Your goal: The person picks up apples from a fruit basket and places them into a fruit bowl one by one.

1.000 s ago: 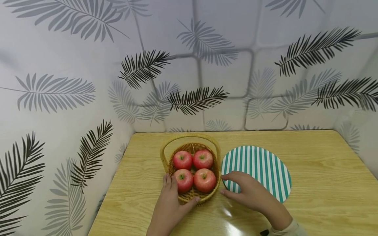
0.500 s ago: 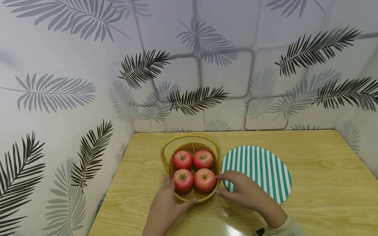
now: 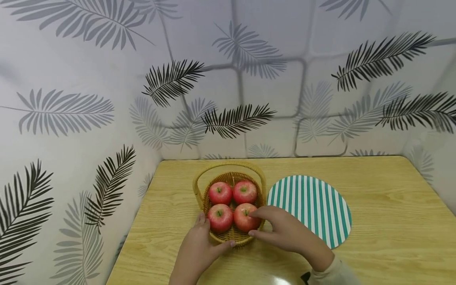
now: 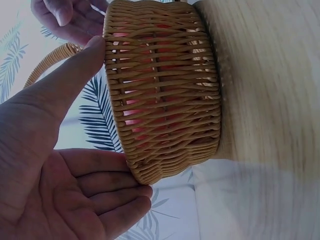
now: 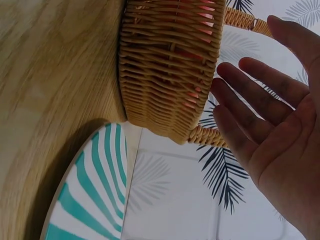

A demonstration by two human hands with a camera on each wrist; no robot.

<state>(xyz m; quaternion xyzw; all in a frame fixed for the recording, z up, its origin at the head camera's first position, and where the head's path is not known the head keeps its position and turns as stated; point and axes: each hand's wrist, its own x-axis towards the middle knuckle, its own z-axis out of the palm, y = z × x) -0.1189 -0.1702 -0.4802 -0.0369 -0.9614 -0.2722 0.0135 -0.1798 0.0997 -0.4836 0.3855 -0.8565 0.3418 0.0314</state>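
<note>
A wicker basket [image 4: 165, 95] with a tall arched handle stands on the table and holds several red apples, among them a front left apple [image 3: 219, 219]. My left hand [image 3: 197, 247] rests against its left and front sides, thumb at the front rim. In the left wrist view those fingers are fairly straight against the wicker. Over the basket's right rim reaches my right hand [image 3: 290, 231], its fingertips at the front right apple [image 3: 243, 221] and covering part of it. The right wrist view shows the fingers extended and spread, not wrapped around anything.
Right of the basket lies a round board [image 3: 320, 206] with green and white stripes, partly under my right forearm's line. The wooden table [image 3: 388, 221] meets a wall [image 3: 270, 91] with a leaf pattern behind and at the left.
My right hand has moved left from beside the basket, over its rim, to the front right apple. My left hand has shifted slightly left and down, staying at the basket.
</note>
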